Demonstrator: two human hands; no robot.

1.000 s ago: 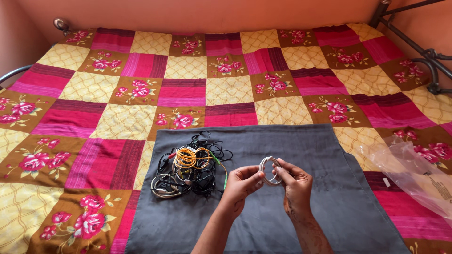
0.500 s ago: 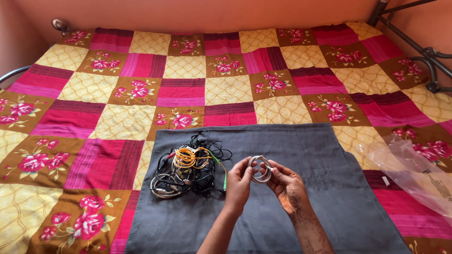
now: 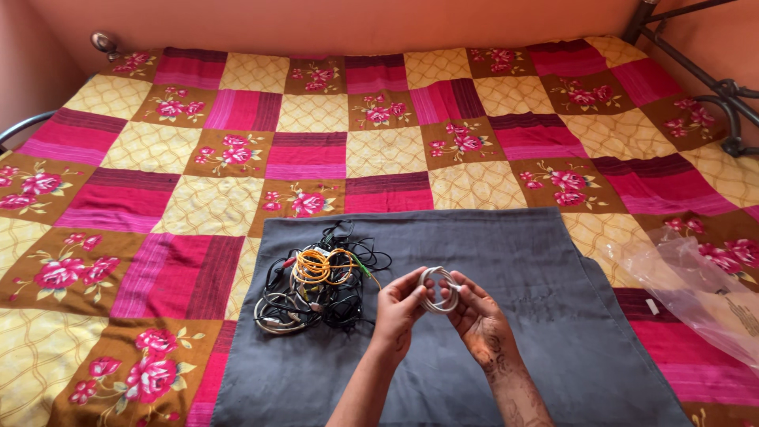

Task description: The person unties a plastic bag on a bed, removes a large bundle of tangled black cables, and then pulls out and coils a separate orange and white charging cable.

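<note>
Both hands hold 1 coiled white cable above the grey cloth, just right of the tangled cable pile. The left hand pinches the coil's left rim between thumb and fingertips; the right hand closes its fingers narrowly on the right rim. To do the step well, keep the loops stacked flat under steady, even pinch pressure at 2 opposite points, so no turn slips free. The coil stands roughly upright, its open face toward the camera, its longer axis running near vertical; where the plug ends point cannot be told. Beyond lie the patchwork bedspread and, at right, a clear plastic bag.
</note>
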